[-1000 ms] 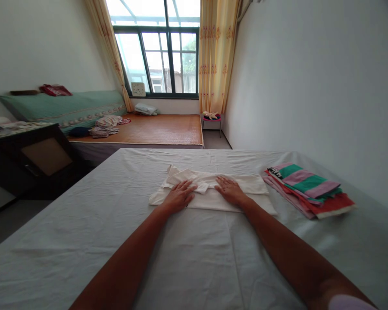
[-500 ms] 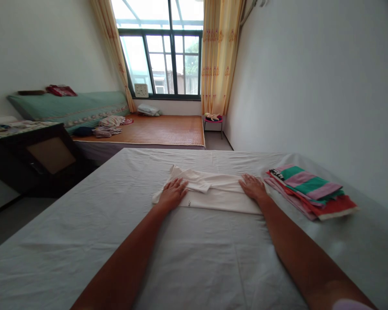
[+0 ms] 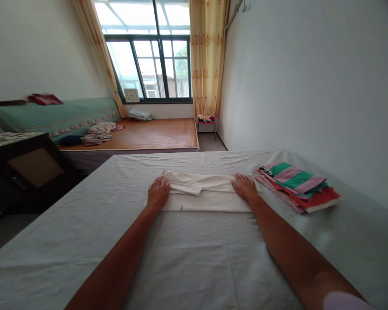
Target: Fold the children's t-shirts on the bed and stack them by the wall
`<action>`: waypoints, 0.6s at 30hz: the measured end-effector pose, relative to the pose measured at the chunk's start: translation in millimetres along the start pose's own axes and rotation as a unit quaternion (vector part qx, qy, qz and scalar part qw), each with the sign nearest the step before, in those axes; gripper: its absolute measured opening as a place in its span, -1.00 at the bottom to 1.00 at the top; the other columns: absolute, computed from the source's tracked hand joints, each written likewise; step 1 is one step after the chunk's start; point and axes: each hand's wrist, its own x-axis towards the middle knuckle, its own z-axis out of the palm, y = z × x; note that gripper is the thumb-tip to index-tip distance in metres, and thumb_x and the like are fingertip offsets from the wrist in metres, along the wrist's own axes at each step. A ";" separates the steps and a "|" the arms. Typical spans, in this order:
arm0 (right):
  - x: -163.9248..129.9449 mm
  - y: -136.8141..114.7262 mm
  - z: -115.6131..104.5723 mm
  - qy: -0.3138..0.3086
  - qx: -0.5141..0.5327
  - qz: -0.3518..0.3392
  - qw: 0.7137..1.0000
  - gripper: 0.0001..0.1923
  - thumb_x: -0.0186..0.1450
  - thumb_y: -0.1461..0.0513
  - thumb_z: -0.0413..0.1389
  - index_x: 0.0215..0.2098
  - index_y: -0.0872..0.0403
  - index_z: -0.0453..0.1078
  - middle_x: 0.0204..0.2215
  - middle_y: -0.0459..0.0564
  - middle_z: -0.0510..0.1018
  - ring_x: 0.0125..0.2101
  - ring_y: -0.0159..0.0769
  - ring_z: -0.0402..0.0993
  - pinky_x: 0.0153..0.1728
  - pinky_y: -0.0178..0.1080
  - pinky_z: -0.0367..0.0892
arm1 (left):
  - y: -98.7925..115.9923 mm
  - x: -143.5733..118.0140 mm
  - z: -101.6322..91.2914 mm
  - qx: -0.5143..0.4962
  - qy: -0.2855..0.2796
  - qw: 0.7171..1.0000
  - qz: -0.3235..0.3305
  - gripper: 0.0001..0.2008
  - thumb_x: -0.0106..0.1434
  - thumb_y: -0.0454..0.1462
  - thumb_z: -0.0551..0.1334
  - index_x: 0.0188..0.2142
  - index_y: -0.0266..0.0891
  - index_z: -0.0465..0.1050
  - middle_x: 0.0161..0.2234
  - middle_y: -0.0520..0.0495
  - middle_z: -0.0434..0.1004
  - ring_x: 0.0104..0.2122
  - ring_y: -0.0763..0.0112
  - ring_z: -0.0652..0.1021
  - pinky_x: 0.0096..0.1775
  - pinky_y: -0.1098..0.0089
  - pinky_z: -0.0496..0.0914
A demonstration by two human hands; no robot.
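- You stand at a bed with a pale sheet [image 3: 194, 258] in a bright room; the window [image 3: 148, 64] is far ahead.
- A folded white cloth [image 3: 207, 193] lies in the middle of the sheet.
- Your left hand [image 3: 158, 193] lies flat on its left end, fingers open.
- Your right hand [image 3: 245, 187] presses its right end, fingers spread.
- A pile of striped clothes [image 3: 297, 185] sits just right of it.

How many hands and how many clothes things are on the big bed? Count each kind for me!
Hands: 2, the left hand and the right hand, both flat on the white garment.
White garments: 1, the white garment.
Stacks of folded clothes: 1, the striped stack beside it on the bed sheet.
Total: 4
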 end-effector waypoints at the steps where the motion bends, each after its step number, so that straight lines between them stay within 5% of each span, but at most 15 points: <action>1: -0.1 -0.3 -0.2 0.001 0.002 0.002 1.000 -0.43 0.41 0.04 -0.24 0.29 0.07 0.12 0.29 -0.02 0.17 0.27 -0.20 0.03 0.26 -0.01 -0.13 | 7.5 3.2 0.1 0.000 0.007 1.000 0.023 -0.53 0.40 -0.16 -0.12 0.19 -0.22 0.29 0.26 -0.15 0.20 0.26 0.16 0.18 0.22 0.14 0.11; 5: -1.1 -1.4 -1.7 0.013 0.008 0.003 1.000 -0.44 0.41 0.04 -0.24 0.28 0.07 0.15 0.29 -0.02 0.19 0.26 -0.19 0.04 0.25 -0.01 -0.12 | 34.5 20.4 8.2 -0.029 -0.062 0.990 0.120 -0.50 0.41 -0.12 -0.13 0.23 -0.22 0.23 0.28 -0.13 0.18 0.28 0.22 0.15 0.25 0.16 0.03; 9: -2.8 -2.8 -4.0 0.014 0.006 -0.001 1.000 -0.45 0.41 0.05 -0.23 0.27 0.05 0.16 0.28 -0.01 0.19 0.26 -0.18 0.04 0.26 -0.03 -0.14 | 27.0 42.1 22.4 -0.055 -0.167 0.978 0.116 -0.46 0.41 -0.08 -0.18 0.29 -0.20 0.11 0.30 -0.08 0.12 0.29 0.27 0.14 0.25 0.19 0.04; 14: -3.1 -3.4 -3.1 0.027 0.012 -0.001 1.000 -0.46 0.41 0.05 -0.23 0.27 0.04 0.17 0.28 0.00 0.20 0.26 -0.18 0.05 0.25 -0.04 -0.16 | -10.5 57.7 33.5 -0.021 -0.148 0.987 0.063 -0.43 0.39 -0.04 -0.20 0.32 -0.16 0.06 0.34 -0.04 0.03 0.31 0.27 0.07 0.25 0.15 0.03; 18: -0.5 -2.5 -4.2 0.016 0.023 0.004 1.000 -0.47 0.42 0.04 -0.25 0.27 0.02 0.17 0.29 0.01 0.19 0.26 -0.19 0.04 0.25 -0.04 -0.14 | -13.6 53.1 31.3 0.007 -0.144 0.989 0.043 -0.42 0.39 -0.04 -0.19 0.31 -0.20 0.06 0.34 -0.07 0.00 0.32 0.25 0.06 0.25 0.13 0.04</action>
